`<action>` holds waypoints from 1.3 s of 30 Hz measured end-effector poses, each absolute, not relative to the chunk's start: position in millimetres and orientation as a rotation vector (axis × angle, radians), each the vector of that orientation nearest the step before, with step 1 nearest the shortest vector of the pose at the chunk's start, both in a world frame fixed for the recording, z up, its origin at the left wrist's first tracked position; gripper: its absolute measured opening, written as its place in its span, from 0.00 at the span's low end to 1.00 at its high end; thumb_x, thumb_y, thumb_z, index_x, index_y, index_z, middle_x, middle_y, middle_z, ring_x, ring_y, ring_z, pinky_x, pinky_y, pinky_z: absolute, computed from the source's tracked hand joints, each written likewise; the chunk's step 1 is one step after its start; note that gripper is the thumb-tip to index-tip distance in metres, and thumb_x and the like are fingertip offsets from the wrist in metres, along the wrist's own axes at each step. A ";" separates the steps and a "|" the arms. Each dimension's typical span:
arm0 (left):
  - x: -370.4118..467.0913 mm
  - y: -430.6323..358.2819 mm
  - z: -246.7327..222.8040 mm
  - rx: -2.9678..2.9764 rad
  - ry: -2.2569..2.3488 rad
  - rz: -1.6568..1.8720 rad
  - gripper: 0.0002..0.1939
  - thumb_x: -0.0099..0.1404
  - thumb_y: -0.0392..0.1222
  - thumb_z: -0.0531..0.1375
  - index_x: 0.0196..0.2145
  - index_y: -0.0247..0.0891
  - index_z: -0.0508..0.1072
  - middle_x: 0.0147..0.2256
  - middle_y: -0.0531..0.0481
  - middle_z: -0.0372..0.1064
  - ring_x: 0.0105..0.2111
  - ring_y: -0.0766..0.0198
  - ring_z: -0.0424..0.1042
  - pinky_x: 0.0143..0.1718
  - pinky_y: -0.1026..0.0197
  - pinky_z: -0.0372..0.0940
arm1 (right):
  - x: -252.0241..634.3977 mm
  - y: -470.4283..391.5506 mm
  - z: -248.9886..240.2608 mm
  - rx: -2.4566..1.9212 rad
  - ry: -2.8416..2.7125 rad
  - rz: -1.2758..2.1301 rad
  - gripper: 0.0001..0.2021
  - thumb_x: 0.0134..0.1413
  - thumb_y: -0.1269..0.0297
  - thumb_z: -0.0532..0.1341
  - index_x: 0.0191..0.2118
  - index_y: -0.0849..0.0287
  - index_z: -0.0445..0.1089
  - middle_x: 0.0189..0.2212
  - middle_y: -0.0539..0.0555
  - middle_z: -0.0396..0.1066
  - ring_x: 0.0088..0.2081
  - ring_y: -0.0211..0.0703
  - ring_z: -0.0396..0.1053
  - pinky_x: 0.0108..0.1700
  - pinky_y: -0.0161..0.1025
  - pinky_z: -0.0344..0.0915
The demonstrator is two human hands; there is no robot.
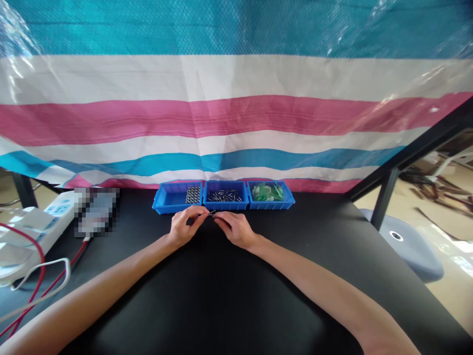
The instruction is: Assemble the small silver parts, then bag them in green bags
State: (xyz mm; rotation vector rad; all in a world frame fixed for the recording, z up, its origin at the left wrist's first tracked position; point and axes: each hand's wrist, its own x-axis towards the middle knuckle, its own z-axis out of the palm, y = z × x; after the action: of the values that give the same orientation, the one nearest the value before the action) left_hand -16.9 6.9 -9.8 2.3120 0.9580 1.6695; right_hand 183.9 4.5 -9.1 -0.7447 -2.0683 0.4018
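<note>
My left hand is closed in a pinch, its fingertips on a small, thin metal piece. From the other side, the pinched fingers of my right hand meet the same spot. Whether it is one piece or two is too small to tell. Both hands are just in front of three blue bins in a row. The left bin has several round silver metal parts packed at its right end. Loose thin metal pieces lie in the middle bin. Green and clear plastic packets fill the right bin.
A white power strip with plugs, red and white cables and a blurred-out device lie at the left. Behind the black table hangs a striped plastic sheet. A grey stool stands beyond the right edge.
</note>
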 end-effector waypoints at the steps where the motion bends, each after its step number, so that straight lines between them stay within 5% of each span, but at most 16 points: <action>1: -16.9 6.8 -9.5 2.314 0.958 1.670 0.11 0.60 0.29 0.62 0.40 0.38 0.68 0.33 0.50 0.76 0.29 0.68 0.76 0.30 0.67 0.70 | 183.9 4.5 -9.3 -0.743 -2.069 0.405 0.09 0.65 0.65 0.55 0.44 0.59 0.71 0.40 0.55 0.77 0.39 0.42 0.76 0.43 0.36 0.72; 39: -16.2 5.2 -9.2 2.341 1.114 1.660 0.06 0.63 0.36 0.62 0.39 0.38 0.70 0.32 0.50 0.78 0.27 0.68 0.75 0.29 0.67 0.70 | 185.2 3.0 -8.2 -0.783 -2.065 0.428 0.09 0.66 0.65 0.53 0.44 0.58 0.70 0.38 0.55 0.77 0.38 0.42 0.76 0.41 0.35 0.71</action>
State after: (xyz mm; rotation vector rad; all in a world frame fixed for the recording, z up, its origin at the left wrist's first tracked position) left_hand -16.2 5.2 -9.2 2.3411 1.1139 1.6604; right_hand 185.2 3.0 -8.2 -0.7831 -2.0649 0.4276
